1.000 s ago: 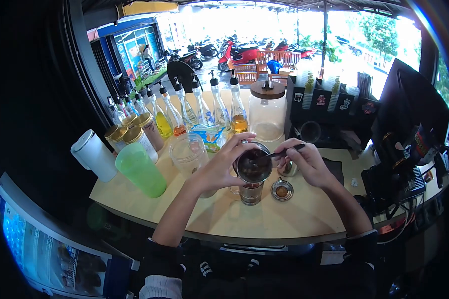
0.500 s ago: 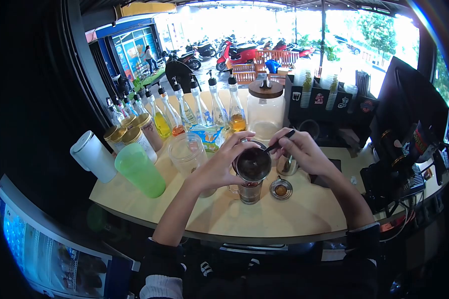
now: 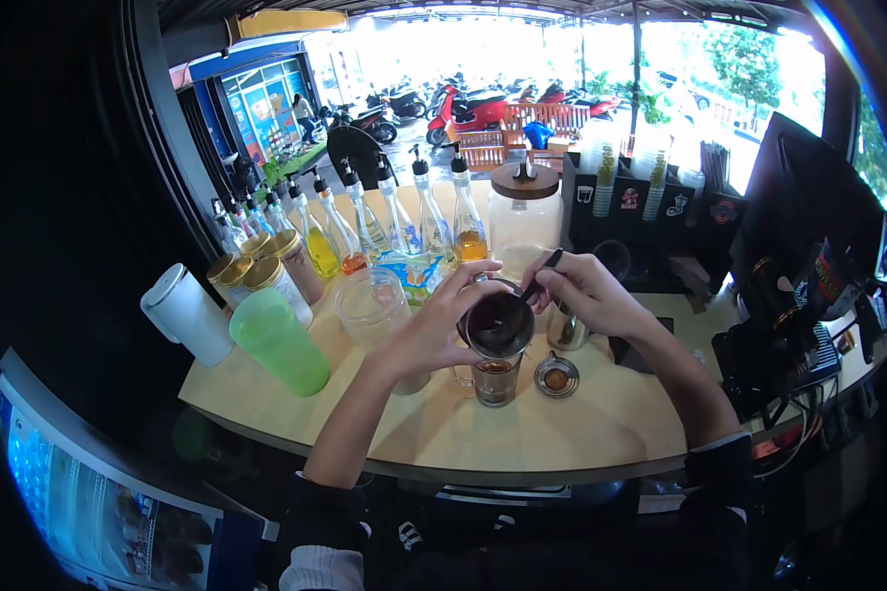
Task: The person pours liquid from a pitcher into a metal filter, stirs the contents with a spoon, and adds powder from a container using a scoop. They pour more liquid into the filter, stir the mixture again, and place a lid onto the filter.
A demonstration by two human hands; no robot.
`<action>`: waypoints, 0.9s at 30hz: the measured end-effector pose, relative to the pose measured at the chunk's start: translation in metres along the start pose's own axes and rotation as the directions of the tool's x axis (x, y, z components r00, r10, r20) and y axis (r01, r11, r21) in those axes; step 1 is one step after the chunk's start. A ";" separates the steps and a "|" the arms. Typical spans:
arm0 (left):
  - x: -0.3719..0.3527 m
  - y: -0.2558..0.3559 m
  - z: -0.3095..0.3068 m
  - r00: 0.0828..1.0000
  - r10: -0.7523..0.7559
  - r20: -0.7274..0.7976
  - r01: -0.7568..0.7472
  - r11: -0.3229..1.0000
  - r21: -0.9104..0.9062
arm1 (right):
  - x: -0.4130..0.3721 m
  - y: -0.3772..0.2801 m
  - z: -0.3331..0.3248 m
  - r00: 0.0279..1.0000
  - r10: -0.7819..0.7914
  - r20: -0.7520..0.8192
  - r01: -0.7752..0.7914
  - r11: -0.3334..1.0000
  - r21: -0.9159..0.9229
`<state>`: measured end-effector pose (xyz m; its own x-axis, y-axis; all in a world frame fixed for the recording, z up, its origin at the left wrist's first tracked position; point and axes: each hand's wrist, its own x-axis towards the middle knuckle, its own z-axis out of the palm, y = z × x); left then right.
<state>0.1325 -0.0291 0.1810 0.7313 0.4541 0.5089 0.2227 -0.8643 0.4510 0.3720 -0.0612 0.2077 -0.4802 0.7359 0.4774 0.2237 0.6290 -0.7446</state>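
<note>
My left hand (image 3: 429,330) is closed round a round cup (image 3: 500,333) with a dark inside, tipped toward me. My right hand (image 3: 591,294) grips a spoon by its black handle (image 3: 552,264), its lower end inside the cup. Directly beneath the cup's lip stands a glass mug (image 3: 495,387) with a handle on its left, brown liquid showing near its top. Just right of the mug sits a small round metal strainer-like dish (image 3: 557,377) with something brown in the middle. Behind that, partly hidden by my right hand, is a metal pitcher (image 3: 566,333).
A clear plastic jar (image 3: 373,305), a green tumbler (image 3: 279,345) and a white pitcher (image 3: 189,315) stand to the left. Pump bottles (image 3: 399,212) line the back beside a wooden-lidded glass jar (image 3: 524,222). A black cup holder (image 3: 650,202) and a dark monitor (image 3: 798,217) are right.
My right hand has shifted slightly left and down, with the spoon more upright in the cup. The left hand stays nearly in place. Outside, a person in the background has moved a little.
</note>
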 end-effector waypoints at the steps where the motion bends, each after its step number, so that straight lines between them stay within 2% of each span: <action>1: 0.000 -0.003 0.001 1.000 -0.005 0.023 0.005 1.000 0.003 | 0.001 -0.001 0.002 1.000 -0.019 0.011 0.018 0.999 0.027; 5: -0.001 -0.004 0.000 0.998 0.038 0.040 -0.041 0.997 0.062 | 0.006 -0.008 -0.007 0.996 0.059 0.066 -0.056 0.997 -0.048; 8: 0.000 -0.003 -0.004 0.998 -0.010 0.065 0.006 0.998 0.055 | 0.010 -0.005 -0.007 0.998 0.062 0.028 -0.061 0.998 -0.030; 11: 0.002 -0.005 -0.005 0.997 -0.020 0.079 0.015 0.997 0.071 | 0.013 -0.004 -0.003 0.995 0.051 0.082 -0.053 0.998 0.023; 13: 0.003 -0.006 -0.005 0.996 -0.011 0.090 0.005 0.997 0.074 | 0.016 -0.004 -0.008 0.989 0.078 0.129 -0.066 0.993 -0.094; 16: 0.003 -0.008 -0.006 0.994 -0.015 0.110 0.005 0.996 0.086 | 0.020 -0.006 -0.013 0.991 0.107 0.077 -0.103 0.993 -0.055; 18: 0.004 -0.008 -0.007 0.992 -0.024 0.123 0.013 0.995 0.095 | 0.021 -0.003 -0.010 0.996 0.065 0.062 -0.063 0.997 -0.036; 20: 0.005 -0.006 -0.009 0.988 -0.034 0.153 0.012 0.990 0.143 | 0.021 -0.004 -0.007 0.980 0.056 0.189 -0.037 0.994 -0.103; 22: 0.007 -0.008 -0.009 0.983 -0.065 0.174 0.048 0.994 0.097 | 0.019 -0.008 -0.005 0.978 0.059 0.201 -0.034 0.992 -0.124; 27: 0.003 -0.019 -0.007 0.971 -0.137 0.197 0.138 0.990 0.007 | 0.011 0.004 0.000 0.989 0.090 0.114 -0.092 0.996 0.014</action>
<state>0.1262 -0.0101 0.1792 0.8064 0.5165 0.2881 0.3259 -0.7946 0.5122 0.3678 -0.0508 0.2099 -0.5519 0.7558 0.3524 0.2549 0.5552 -0.7917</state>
